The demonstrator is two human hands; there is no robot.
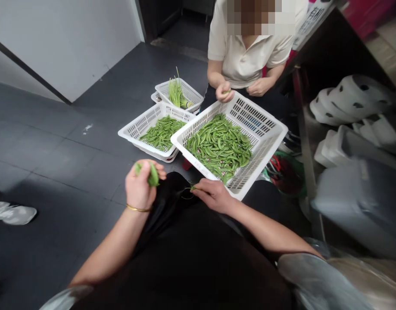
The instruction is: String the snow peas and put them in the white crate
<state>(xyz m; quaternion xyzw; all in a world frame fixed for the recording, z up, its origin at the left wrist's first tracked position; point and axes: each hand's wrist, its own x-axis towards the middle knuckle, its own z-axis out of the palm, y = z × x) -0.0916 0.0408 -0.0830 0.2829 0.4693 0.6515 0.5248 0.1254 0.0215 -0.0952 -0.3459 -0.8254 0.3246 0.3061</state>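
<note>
Several green snow peas [153, 175] are gripped in my left hand [140, 183], raised over the floor left of my lap. My right hand [213, 194] pinches a thin green pea string [187, 193] between thumb and finger, by the near corner of the large basket. That white slatted basket [265, 129] rests across the laps and holds a heap of snow peas [219, 144]. Behind my left hand, a lower white basket [133, 129] contains more snow peas [163, 131].
Opposite me sits a person in a pale shirt [246, 64], hands at the large basket's far edge. A further basket [194, 92] carries long green stems [176, 92]. Grey bins [356, 198] and white containers [353, 99] line the right. A shoe [15, 213] shows at left.
</note>
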